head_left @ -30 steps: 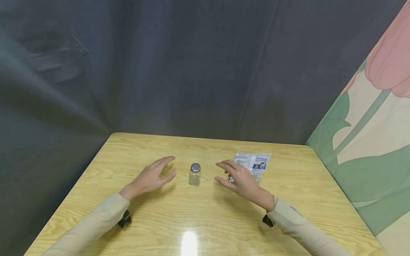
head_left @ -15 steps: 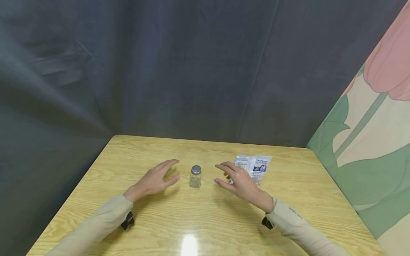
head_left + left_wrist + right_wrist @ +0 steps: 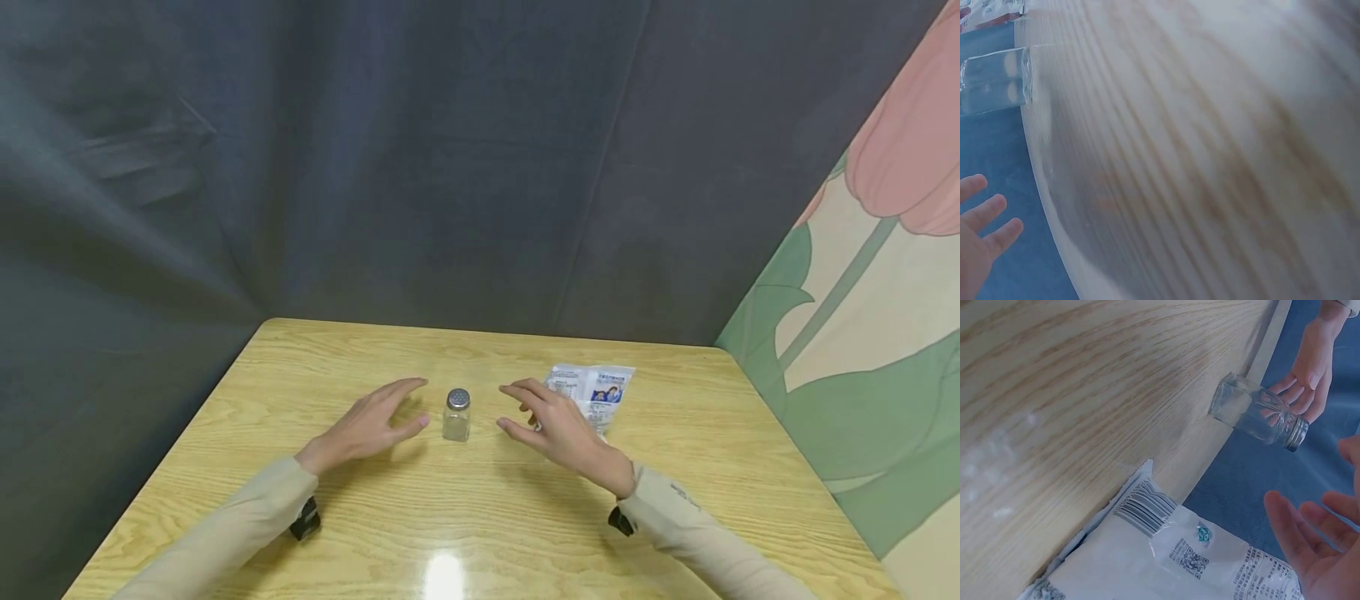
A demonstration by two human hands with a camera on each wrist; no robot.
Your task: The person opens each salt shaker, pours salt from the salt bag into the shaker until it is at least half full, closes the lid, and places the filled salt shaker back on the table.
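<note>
A clear glass shaker (image 3: 456, 423) with a perforated metal lid stands upright on the wooden table between both hands. Its glass looks see-through in the right wrist view, where the shaker (image 3: 1250, 414) appears sideways. To its left, my left hand (image 3: 367, 423) hovers with fingers extended and thumb apart, touching nothing. On the other side, my right hand (image 3: 562, 429) is held the same way, its fingers relaxed and holding nothing. Behind the right hand stands a white printed plastic packet (image 3: 606, 392), partly hidden by that hand. A barcode and small print show on the packet (image 3: 1191, 550) up close.
The light wooden table (image 3: 450, 508) has a glare spot near its front. A dark curtain (image 3: 450, 167) hangs along the back and left. At the right is a wall covering (image 3: 885, 333) with a pink tulip pattern. Each wrist wears a small black device.
My left hand has moved slightly right, closer to the shaker. The right hand has drifted a little left. The shaker and packet stay in place; the head view shifts slightly.
</note>
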